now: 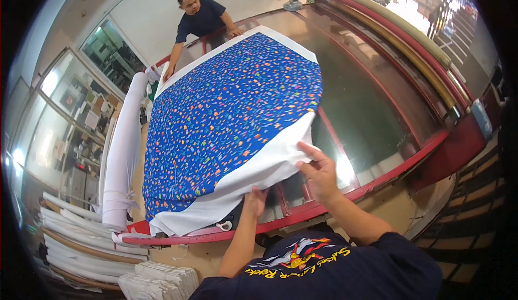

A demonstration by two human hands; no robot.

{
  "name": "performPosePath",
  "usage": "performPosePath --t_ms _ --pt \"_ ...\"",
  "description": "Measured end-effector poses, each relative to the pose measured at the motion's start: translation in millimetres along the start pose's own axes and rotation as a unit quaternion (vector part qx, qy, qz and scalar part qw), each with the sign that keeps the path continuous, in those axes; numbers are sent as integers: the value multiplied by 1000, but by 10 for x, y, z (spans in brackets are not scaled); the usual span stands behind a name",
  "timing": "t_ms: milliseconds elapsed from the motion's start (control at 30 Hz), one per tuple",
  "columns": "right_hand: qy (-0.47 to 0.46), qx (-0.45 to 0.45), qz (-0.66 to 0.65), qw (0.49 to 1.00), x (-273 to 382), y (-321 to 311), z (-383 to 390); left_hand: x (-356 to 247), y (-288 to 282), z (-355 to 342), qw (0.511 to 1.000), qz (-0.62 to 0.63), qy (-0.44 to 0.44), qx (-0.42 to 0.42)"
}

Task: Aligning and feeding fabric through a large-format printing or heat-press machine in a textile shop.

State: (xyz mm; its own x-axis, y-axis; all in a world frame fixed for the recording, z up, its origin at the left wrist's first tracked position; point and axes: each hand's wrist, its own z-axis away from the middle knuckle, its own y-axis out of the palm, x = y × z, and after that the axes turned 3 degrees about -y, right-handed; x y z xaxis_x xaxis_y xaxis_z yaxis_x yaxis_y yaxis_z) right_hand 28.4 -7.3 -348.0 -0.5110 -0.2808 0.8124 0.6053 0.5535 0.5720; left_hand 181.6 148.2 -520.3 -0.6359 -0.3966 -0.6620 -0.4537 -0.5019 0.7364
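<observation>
**Printed fabric held at near edge of glass-topped table**

The glass-topped table (377, 111), red-framed, fills the centre and runs from 6 o'clock up toward 1 o'clock. Spread over its left half lies the blue printed fabric (226, 111), speckled with small multicoloured marks and bordered in white; its near white edge hangs over the table rim at about 7 o'clock.

At 9 o'clock, just beside the fabric's left edge, stands a tall white fabric roll (123, 149). Below it, at 8 o'clock, a stack of white rolls (81, 240) lies on its side.

At 12 o'clock a second person (200, 19) in a dark shirt leans on the far end of the table, both hands on its rim.

The right hand (319, 173), just below centre, grips the white border, thumb on top and fingers closed beneath the cloth. The left hand (255, 200), near it at 6 o'clock, is tucked under the hanging edge; its fingers are hidden, so its grip cannot be told.
</observation>
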Motion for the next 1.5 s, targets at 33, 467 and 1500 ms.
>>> performPosePath --t_ms 33,467,1500 --pt "17 31 5 999 12 -4 -17 -102 173 -62 997 -58 44 10" --pt "60 402 37 913 -644 -228 83 -859 1744 -65 989 -97 91 -56" --pt "-135 -311 -24 941 -671 -2340 -2247 -1269 -1036 -824 950 -165 -31 -262"
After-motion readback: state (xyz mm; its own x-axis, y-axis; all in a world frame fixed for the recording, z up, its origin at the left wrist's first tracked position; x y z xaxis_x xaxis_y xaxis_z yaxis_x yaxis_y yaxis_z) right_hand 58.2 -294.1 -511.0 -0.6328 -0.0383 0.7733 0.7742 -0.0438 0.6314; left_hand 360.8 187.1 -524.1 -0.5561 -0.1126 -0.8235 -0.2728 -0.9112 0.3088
